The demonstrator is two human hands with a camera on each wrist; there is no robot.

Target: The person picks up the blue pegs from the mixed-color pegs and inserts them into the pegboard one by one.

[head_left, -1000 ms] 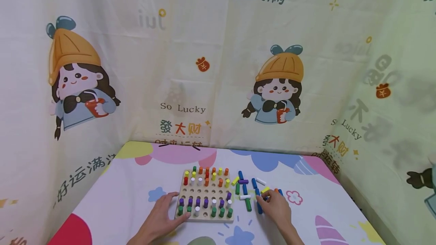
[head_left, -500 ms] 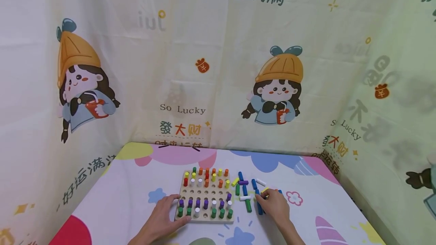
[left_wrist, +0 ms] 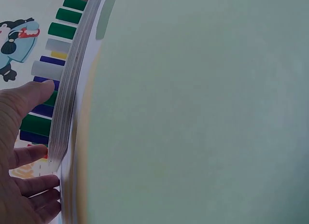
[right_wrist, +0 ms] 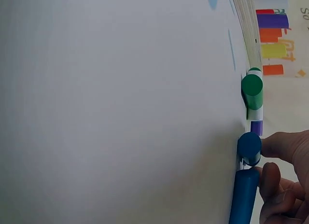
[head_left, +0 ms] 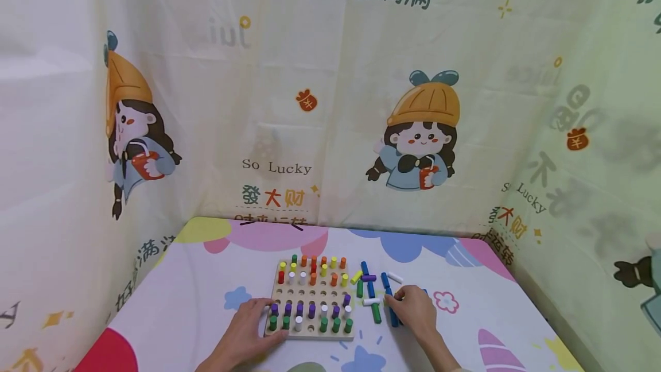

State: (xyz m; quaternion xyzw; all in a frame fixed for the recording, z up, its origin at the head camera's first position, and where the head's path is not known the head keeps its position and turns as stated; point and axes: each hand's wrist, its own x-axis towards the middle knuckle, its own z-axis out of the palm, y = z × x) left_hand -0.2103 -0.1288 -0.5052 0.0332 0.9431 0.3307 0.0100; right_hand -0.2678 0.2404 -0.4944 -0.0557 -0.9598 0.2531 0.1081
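A wooden pegboard (head_left: 304,297) stands on the table, with rows of colored pegs upright in its holes; its middle rows are mostly bare. My left hand (head_left: 248,326) rests at its front left corner, thumb along the front edge and fingers at the left side. In the left wrist view, the thumb (left_wrist: 38,92) lies in front of the pegs, its fingers relaxed and spread. Right of the board, my right hand (head_left: 417,310) reaches into loose pegs. Seen from the right wrist, its thumb and a fingertip pinch close behind a blue peg (right_wrist: 249,147); the contact is partly hidden.
Loose pegs lie between board and right hand: a white peg (head_left: 370,302), a green peg (head_left: 376,313), a purple peg (head_left: 369,278) and several blue ones. A patterned cloth (head_left: 341,131) hangs behind and beside the table (head_left: 206,286).
My right hand has shifted slightly left and now covers the yellow and orange pegs that showed beside it. The left hand stays at the board's corner.
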